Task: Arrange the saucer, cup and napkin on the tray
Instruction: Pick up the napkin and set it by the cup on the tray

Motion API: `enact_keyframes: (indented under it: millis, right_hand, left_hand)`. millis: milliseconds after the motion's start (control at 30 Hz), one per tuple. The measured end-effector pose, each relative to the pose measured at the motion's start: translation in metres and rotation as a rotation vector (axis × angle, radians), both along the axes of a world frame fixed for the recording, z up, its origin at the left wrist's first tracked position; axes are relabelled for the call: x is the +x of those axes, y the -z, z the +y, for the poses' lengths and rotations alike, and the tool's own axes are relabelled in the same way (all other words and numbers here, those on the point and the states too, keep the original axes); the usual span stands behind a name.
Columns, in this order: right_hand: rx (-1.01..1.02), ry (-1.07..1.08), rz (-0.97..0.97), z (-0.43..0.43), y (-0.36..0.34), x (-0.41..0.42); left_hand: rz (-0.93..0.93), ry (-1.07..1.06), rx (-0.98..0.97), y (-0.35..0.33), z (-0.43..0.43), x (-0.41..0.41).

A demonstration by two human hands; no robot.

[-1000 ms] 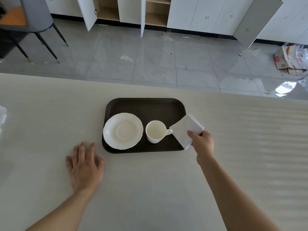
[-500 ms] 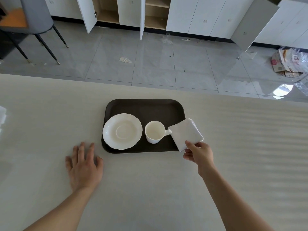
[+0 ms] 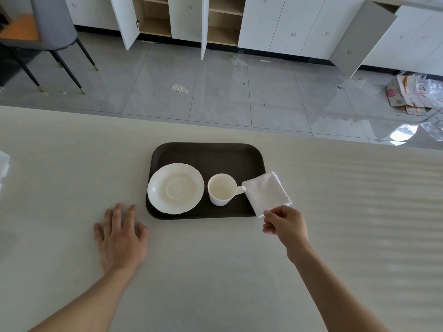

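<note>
A dark brown tray [image 3: 206, 152] lies on the pale table. A white saucer [image 3: 175, 188] sits on its left part. To the right of the saucer, a white cup [image 3: 221, 190] stands upright with its handle pointing right. The folded white napkin [image 3: 266, 192] lies across the tray's right rim, partly on the table, with one corner touching the cup handle. My right hand [image 3: 285, 224] pinches the napkin's near corner with thumb and forefinger. My left hand [image 3: 119, 238] rests flat on the table, fingers spread, just left of the tray's near corner.
Something white [image 3: 4, 164] pokes in at the table's left edge. Past the table's far edge are a grey tiled floor, a chair [image 3: 45, 32] at far left, open white cupboards [image 3: 182, 20] and flattened cardboard [image 3: 407, 94] at the right.
My right hand slid back along the napkin from its right edge to its near corner. The napkin has settled over the tray's right rim. My left hand stayed put.
</note>
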State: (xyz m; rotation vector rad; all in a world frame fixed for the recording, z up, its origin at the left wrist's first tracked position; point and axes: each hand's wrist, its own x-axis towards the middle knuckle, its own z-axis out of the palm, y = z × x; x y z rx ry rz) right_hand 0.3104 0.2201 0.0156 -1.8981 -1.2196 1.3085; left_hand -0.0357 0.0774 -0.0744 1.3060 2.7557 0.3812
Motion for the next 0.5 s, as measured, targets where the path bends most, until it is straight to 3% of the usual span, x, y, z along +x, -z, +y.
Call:
enact_keyframes:
  millis: [333,500]
  right_hand:
    - [0.161,-0.21,-0.115,0.044,-0.034,-0.043]
    - [0.297,-0.412,-0.278,0.068,-0.04,-0.066]
  left_hand:
    - [-0.015,-0.001,-0.022,-0.005,0.0,0.001]
    - [-0.009,0.0,-0.022,-0.007,0.0,0.002]
